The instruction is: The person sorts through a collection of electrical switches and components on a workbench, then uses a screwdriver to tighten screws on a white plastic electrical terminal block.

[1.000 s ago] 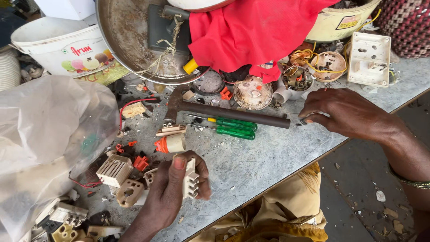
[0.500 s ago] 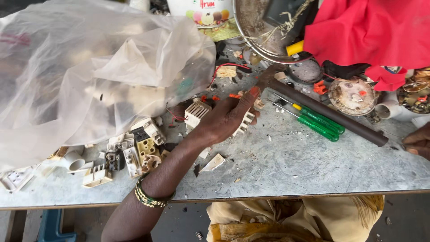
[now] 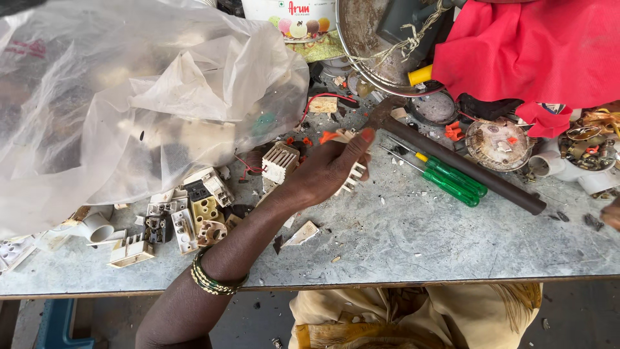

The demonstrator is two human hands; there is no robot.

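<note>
The left hand reached across the grey table, its fingers closed around a white plastic switch piece with a toothed edge, held just off the tabletop beside the heap of similar parts. It was gripped by its body with the teeth pointing out to the right, which left that edge open to view; that looked to me like a hold for inspecting or sorting it. A stack of green and gold bangles sat on that wrist.

Only a sliver of the right hand showed at the table's far right edge, so I could not tell whether its fingers were closed or loose.

Just beyond the held piece lay two green-handled screwdrivers side by side, and behind them a long dark hammer, its head toward the hand, all within easy reach. A white ribbed housing stood touching the pile of broken sockets.

A big crumpled clear plastic bag covered the left of the table, parts dimly visible inside. At the top sat a white tub with a red-lettered label and pictures of fruit, next to a worn metal bowl. A red cloth was draped over the upper right corner.
</note>
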